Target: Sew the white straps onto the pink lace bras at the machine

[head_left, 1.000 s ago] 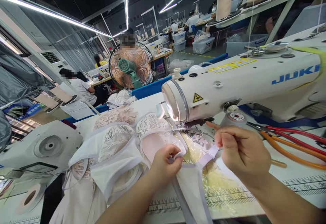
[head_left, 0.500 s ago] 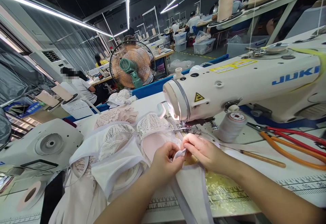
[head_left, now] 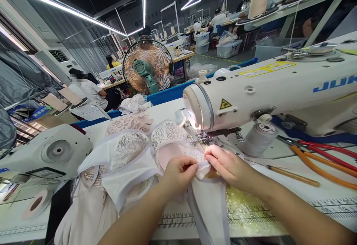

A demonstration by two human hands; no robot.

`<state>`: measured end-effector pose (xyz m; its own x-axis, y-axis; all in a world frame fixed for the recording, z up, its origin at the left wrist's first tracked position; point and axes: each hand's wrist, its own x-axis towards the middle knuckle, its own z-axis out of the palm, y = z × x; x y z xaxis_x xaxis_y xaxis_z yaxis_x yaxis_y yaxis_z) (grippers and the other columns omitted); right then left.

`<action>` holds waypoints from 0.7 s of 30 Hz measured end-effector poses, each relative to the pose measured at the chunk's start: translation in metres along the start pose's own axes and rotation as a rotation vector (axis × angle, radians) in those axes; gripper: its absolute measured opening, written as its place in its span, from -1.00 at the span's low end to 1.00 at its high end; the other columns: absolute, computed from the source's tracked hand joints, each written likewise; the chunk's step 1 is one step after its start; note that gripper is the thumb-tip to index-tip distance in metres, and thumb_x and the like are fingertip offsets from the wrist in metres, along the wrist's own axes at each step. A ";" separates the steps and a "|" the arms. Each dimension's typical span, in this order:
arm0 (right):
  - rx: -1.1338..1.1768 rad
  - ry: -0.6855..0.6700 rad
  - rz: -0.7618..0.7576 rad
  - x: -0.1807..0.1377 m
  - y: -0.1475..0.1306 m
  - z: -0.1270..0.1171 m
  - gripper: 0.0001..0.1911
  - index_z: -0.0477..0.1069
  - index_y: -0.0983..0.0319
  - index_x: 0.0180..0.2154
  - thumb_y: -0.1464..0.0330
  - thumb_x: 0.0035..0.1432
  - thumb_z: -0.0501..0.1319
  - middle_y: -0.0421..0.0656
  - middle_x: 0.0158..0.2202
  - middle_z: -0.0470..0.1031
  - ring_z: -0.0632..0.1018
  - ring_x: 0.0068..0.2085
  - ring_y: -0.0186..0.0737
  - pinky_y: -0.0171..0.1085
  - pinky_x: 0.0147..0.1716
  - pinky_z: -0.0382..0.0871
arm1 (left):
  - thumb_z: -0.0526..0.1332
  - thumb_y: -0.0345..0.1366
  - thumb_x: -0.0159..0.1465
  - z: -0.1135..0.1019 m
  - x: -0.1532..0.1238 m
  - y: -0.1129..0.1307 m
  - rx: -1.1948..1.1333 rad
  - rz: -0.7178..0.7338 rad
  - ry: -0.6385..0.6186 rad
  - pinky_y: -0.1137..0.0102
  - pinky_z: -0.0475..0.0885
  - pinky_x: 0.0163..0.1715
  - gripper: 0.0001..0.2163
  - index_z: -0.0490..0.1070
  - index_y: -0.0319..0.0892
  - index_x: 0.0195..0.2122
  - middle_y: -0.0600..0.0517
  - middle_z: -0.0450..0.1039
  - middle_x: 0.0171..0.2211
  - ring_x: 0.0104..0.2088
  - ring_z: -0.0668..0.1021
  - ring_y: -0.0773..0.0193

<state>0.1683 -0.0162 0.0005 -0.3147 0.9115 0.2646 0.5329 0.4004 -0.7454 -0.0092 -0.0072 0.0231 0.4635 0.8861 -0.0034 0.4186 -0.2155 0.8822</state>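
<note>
A white bra (head_left: 210, 196) with lilac edging lies at the front of the sewing machine (head_left: 237, 100). My left hand (head_left: 180, 174) pinches a folded piece of its edge between thumb and fingers. On the right end of the same fold, my right hand (head_left: 227, 163) closes with thumb and forefinger, so a short stretch of cloth spans between both hands. The lace cup (head_left: 169, 132) of the bra rests left of the lit needle area. More bras (head_left: 128, 152) with lace cups are heaped to the left of my hands.
A thread cone (head_left: 259, 139), a wooden-handled awl (head_left: 295, 176) and orange-handled scissors (head_left: 320, 167) lie right of my hands. Ruler markings (head_left: 178, 219) run along the table's front. A second machine (head_left: 52, 154) stands left; a fan (head_left: 147, 68) is behind.
My hands have moved slightly apart, and the cloth between them now shows as a flatter, longer fold. The whole view has shifted a little, with the machine appearing further right.
</note>
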 end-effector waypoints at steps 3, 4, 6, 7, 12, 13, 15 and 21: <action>-0.043 0.009 -0.021 0.000 0.000 0.000 -0.80 0.10 0.16 -0.43 0.32 0.25 -0.15 -0.27 -0.62 0.25 0.33 -0.58 -0.29 -0.32 -0.60 0.19 | 0.07 -0.30 0.11 -0.002 0.002 0.004 -0.183 -0.149 -0.069 0.48 0.15 -0.53 -0.86 0.32 -0.23 -0.51 0.11 0.21 -0.58 -0.53 0.26 0.40; -0.057 0.011 -0.040 0.000 0.000 -0.001 -0.80 0.10 0.16 -0.43 0.33 0.25 -0.15 -0.27 -0.61 0.24 0.32 -0.58 -0.29 -0.32 -0.60 0.18 | 0.08 -0.30 0.10 -0.002 0.002 0.004 -0.208 -0.166 -0.066 0.49 0.13 -0.54 -0.86 0.30 -0.23 -0.52 0.11 0.19 -0.58 -0.53 0.24 0.41; -0.080 0.012 -0.074 0.000 0.000 -0.002 -0.80 0.09 0.17 -0.43 0.35 0.25 -0.15 -0.27 -0.61 0.23 0.32 -0.58 -0.30 -0.31 -0.60 0.17 | 0.07 -0.30 0.09 -0.002 0.003 0.004 -0.236 -0.183 -0.057 0.49 0.11 -0.53 -0.87 0.28 -0.23 -0.52 0.12 0.17 -0.57 -0.53 0.22 0.42; -0.085 0.009 -0.083 0.000 0.000 -0.002 -0.80 0.08 0.17 -0.43 0.35 0.25 -0.15 -0.27 -0.61 0.23 0.32 -0.58 -0.30 -0.31 -0.60 0.16 | 0.07 -0.30 0.09 -0.001 0.003 0.003 -0.242 -0.188 -0.053 0.49 0.10 -0.52 -0.88 0.27 -0.23 -0.53 0.12 0.17 -0.57 -0.52 0.22 0.42; -0.074 -0.016 -0.076 0.000 -0.001 -0.004 -0.81 0.08 0.17 -0.42 0.38 0.25 -0.14 -0.27 -0.60 0.26 0.34 -0.58 -0.31 -0.31 -0.60 0.15 | 0.07 -0.29 0.09 0.001 0.003 0.001 -0.221 -0.180 -0.039 0.48 0.10 -0.52 -0.87 0.25 -0.23 -0.53 0.12 0.16 -0.58 -0.52 0.21 0.42; -0.071 -0.017 -0.074 0.000 -0.001 -0.004 -0.81 0.09 0.17 -0.42 0.38 0.25 -0.14 -0.27 -0.60 0.27 0.34 -0.58 -0.31 -0.31 -0.60 0.15 | 0.08 -0.29 0.09 0.001 0.003 0.001 -0.217 -0.174 -0.039 0.48 0.10 -0.52 -0.87 0.25 -0.23 -0.53 0.12 0.17 -0.58 -0.53 0.21 0.42; -0.066 -0.016 -0.069 0.000 -0.001 -0.004 -0.82 0.10 0.17 -0.42 0.38 0.25 -0.13 -0.27 -0.60 0.29 0.35 -0.57 -0.30 -0.31 -0.59 0.16 | 0.10 -0.28 0.08 0.001 0.003 0.001 -0.209 -0.163 -0.037 0.49 0.11 -0.53 -0.87 0.26 -0.23 -0.52 0.12 0.18 -0.57 -0.53 0.23 0.42; -0.052 -0.037 -0.080 -0.001 0.001 -0.006 -0.86 0.16 0.19 -0.37 0.42 0.21 -0.10 -0.25 -0.58 0.33 0.37 -0.54 -0.30 -0.33 -0.57 0.20 | 0.11 -0.33 0.09 0.002 0.003 -0.005 -0.018 -0.066 0.040 0.49 0.19 -0.53 -0.91 0.32 -0.23 -0.49 0.10 0.28 -0.56 -0.53 0.31 0.39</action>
<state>0.1739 -0.0163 0.0032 -0.3865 0.8727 0.2984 0.5444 0.4771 -0.6899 -0.0081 -0.0046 0.0175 0.4037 0.9139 -0.0433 0.4327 -0.1490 0.8891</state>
